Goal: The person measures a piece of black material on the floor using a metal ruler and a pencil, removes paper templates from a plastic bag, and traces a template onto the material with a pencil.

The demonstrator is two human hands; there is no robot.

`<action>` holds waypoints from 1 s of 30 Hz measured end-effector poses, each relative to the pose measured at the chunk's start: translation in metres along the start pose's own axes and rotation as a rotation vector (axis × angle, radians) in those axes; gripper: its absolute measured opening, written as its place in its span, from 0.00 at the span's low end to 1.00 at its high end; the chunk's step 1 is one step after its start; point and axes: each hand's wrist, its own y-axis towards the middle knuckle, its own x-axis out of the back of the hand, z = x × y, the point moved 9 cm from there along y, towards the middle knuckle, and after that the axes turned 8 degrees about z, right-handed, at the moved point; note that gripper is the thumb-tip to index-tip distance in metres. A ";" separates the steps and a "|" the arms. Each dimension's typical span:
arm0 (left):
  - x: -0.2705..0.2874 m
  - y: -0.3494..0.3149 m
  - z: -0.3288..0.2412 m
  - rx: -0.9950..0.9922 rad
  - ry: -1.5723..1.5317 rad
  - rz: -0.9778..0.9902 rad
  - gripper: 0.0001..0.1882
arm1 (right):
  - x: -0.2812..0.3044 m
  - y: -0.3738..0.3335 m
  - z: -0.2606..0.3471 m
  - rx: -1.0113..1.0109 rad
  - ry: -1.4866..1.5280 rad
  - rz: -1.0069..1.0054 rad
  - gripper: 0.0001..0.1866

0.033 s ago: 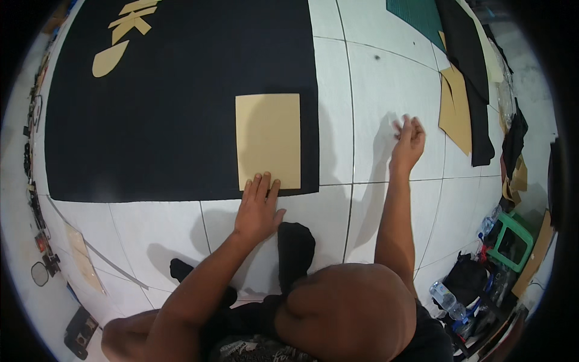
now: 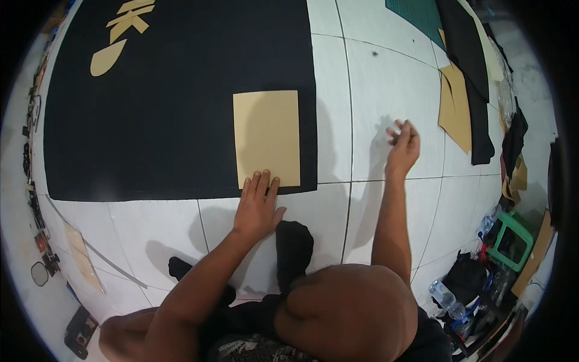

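My left hand lies flat with fingers spread, its fingertips pressing the near edge of a tan rectangular cardboard piece. That piece rests near the right front corner of a large black sheet of fabric on the floor. Off to the right, my right hand hovers over the white tiles. Its fingers are loosely curled and apart, slightly blurred, and no held thing shows between them. At the far left of the fabric are a rounded tan piece and several tan strips.
Tan offcuts, black folded fabric and a green sheet lie at the far right. A green plastic stool, a water bottle and a black bag stand nearer. A grey strip lies at left.
My right hand has shifted slightly left and nearer to me. The whole view has moved a little; my left hand stays on the cardboard piece.
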 end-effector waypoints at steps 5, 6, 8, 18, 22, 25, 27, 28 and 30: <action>-0.002 0.013 -0.021 -0.111 -0.087 -0.074 0.37 | -0.025 -0.080 -0.028 -0.017 -0.150 0.247 0.13; 0.000 0.015 -0.024 -0.126 -0.098 -0.075 0.37 | -0.038 -0.092 -0.023 0.033 -0.254 0.312 0.11; 0.002 0.022 -0.027 -0.135 -0.120 -0.004 0.37 | -0.065 -0.109 0.001 0.283 -0.415 0.436 0.10; -0.026 0.020 -0.014 -0.079 -0.038 -0.043 0.39 | -0.116 -0.129 0.021 0.686 -0.684 0.782 0.17; -0.028 0.018 -0.013 -0.097 -0.018 -0.029 0.40 | -0.115 -0.130 0.019 0.678 -0.700 0.781 0.17; -0.026 0.017 -0.016 -0.101 -0.023 0.000 0.40 | -0.116 -0.131 0.020 0.690 -0.684 0.772 0.16; -0.021 0.016 -0.019 -0.091 -0.052 -0.033 0.40 | -0.115 -0.131 0.022 0.696 -0.670 0.772 0.16; -0.019 0.017 -0.019 -0.092 -0.058 -0.023 0.40 | -0.115 -0.131 0.022 0.695 -0.669 0.774 0.16; -0.017 0.019 -0.020 -0.096 -0.070 -0.005 0.40 | -0.115 -0.129 0.021 0.682 -0.670 0.784 0.16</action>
